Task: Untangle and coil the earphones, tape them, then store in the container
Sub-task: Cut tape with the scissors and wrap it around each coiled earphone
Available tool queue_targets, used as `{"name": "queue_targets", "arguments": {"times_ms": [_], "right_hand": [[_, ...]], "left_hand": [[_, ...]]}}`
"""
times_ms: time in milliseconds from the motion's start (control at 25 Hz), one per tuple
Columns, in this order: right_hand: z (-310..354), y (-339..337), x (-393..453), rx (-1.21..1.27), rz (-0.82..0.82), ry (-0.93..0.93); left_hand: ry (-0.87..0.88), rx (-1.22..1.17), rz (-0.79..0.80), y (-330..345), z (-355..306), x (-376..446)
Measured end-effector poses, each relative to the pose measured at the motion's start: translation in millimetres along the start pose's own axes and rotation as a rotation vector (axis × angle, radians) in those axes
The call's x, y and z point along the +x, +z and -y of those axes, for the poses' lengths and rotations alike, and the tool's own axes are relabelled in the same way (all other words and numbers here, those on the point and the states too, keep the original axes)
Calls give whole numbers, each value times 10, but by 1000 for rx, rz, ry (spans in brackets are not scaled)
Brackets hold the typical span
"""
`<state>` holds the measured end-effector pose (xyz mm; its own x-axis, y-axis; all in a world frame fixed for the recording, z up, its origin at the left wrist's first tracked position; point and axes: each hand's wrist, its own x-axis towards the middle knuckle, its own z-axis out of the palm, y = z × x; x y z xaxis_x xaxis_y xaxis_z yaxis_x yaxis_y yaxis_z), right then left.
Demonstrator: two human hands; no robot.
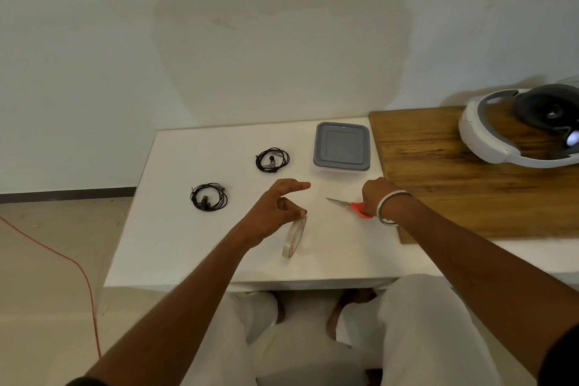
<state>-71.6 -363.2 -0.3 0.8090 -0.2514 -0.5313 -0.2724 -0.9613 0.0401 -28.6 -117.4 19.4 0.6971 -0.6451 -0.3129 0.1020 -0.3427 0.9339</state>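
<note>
Two black earphone sets lie coiled on the white table (175,244): one coil (209,196) at the left, the other coil (272,160) farther back. A clear container with a grey lid (342,147) sits closed at the back. My left hand (275,210) pinches the top of a roll of clear tape (294,236) that stands on its edge. My right hand (377,194) grips the orange handles of the scissors (347,204), whose blades point left and lie low over the table.
A wooden board (454,172) covers the table's right part, with a white headset (513,128) on it. A red cable (62,257) runs over the floor at the left. My knees are under the table's front edge.
</note>
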Motion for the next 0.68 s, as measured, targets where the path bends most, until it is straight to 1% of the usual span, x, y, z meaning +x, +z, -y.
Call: {"name": "queue_targets", "arguments": {"times_ms": [120,160,240,280,320,360,400,440,480,560,680], "right_hand": [[31,59,29,11,-11,11],[44,75,18,36,-45,5],[99,72,-31,184,-182,-54],[151,51,-83,344,-224,-122],[223,29,-131,540,-187,-196],[314,-3,-197,704,-68,-255],[426,-32,-266,791,83,-287],[534,-40,-319,800,212,-294],[625,-32,-354,779,293,-293],[745,12,-363,731,339,-299],[790,46,-373,721,336,-312]], "left_hand": [[0,-33,-61,29,21,-3],[2,-32,-90,39,30,0],[8,-20,-156,64,41,20],[10,-10,-192,82,44,36],[16,0,-227,101,48,55],[22,8,-258,121,52,73],[28,12,-281,141,58,90],[31,16,-298,162,58,103],[31,20,-312,185,57,112],[22,29,-339,224,53,129],[0,20,-364,224,50,150]]}}
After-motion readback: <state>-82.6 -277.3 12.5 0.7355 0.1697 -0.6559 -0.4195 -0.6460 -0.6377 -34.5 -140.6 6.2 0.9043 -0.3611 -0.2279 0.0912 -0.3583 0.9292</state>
